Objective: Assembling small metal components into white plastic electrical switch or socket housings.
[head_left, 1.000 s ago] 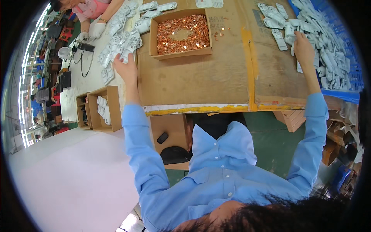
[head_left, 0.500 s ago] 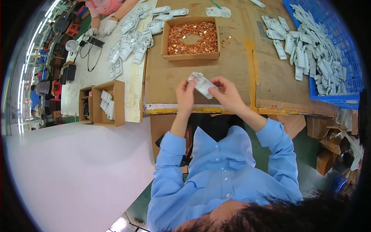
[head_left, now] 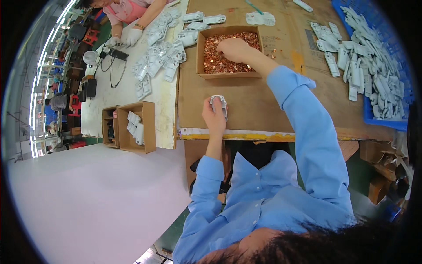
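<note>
My left hand (head_left: 214, 118) grips a white plastic housing (head_left: 224, 108) over the cardboard tabletop, just in from its near edge. Farther off, my right hand (head_left: 237, 49) reaches into an open cardboard box (head_left: 231, 75) filled with small shiny copper-coloured metal pieces (head_left: 213, 66). Its fingers are bent together at the surface of the pieces; whatever lies between the fingertips is too small to make out. My right forearm crosses above the box's right corner.
White housings (head_left: 162, 55) lie heaped on the left table. More housings (head_left: 365, 66) spill from a blue basket (head_left: 389, 124) at right. A smaller cardboard box (head_left: 150, 127) stands at the left table's near edge. Across it, a co-worker's gloved hand (head_left: 132, 36) rests near a cabled black device (head_left: 118, 53).
My right hand has let go of the housing and moved forward into the box of metal pieces. My left hand keeps the housing, now turned more upright. The whole view has shifted slightly.
</note>
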The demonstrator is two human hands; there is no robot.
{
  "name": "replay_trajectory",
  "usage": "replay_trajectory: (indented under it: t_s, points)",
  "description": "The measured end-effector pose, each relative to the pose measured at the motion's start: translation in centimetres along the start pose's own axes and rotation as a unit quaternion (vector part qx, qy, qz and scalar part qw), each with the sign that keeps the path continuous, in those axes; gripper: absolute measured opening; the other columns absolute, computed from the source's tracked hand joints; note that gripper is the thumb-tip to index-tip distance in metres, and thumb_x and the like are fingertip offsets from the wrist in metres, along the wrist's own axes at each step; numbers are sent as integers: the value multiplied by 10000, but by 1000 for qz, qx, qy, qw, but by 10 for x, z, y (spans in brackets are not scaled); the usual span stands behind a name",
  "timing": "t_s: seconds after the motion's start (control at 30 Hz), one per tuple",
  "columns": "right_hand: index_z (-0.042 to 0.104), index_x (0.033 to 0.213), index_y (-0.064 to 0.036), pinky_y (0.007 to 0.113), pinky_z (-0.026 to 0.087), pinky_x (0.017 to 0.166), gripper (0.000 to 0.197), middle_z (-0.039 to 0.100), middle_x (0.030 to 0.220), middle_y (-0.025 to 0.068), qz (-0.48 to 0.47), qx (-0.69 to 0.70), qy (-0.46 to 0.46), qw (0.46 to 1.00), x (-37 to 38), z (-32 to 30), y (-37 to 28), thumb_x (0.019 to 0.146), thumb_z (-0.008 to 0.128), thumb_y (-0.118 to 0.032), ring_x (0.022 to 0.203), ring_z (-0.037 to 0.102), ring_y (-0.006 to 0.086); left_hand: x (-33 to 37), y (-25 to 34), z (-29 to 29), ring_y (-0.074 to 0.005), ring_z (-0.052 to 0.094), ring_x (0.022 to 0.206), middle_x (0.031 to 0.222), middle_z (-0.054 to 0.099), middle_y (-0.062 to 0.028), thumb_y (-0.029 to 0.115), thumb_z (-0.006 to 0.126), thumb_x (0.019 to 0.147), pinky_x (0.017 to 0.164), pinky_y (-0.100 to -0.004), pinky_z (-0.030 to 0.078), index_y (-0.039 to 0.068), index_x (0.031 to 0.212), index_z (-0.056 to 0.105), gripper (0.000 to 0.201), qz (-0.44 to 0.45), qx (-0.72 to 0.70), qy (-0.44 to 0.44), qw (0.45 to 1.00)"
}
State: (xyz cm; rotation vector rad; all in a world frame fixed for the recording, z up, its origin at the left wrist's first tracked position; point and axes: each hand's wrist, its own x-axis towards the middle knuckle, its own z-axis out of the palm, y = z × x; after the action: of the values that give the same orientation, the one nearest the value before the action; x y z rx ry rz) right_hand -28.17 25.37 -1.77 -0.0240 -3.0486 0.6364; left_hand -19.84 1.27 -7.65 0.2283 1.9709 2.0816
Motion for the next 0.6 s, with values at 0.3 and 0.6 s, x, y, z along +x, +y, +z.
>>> replay_trajectory:
  t_s: [0.3, 0.6]
  points:
    - [649, 948, -13, 447, 543, 809, 137, 667, 1019, 170, -64, -104, -7, 993, 18, 11, 0, 852, 556, -44, 1003, 653, 327, 4, -2, -1, -102, 594, 633, 766, 606, -46, 217, 530, 1005, 563, -241, 493, 13, 1006, 537, 204, -10, 30, 13, 999]
    - [628, 838, -14, 436, 532, 757, 147, 677, 880, 171, 3, 73, 67, 995, -17, -26, -11, 763, 643, -140, 861, 660, 338, 5, -10, -5, -88, 601, 692, 828, 635, -45, 198, 587, 971, 598, -233, 483, -20, 1053, 567, 234, 17, -30, 20, 999]
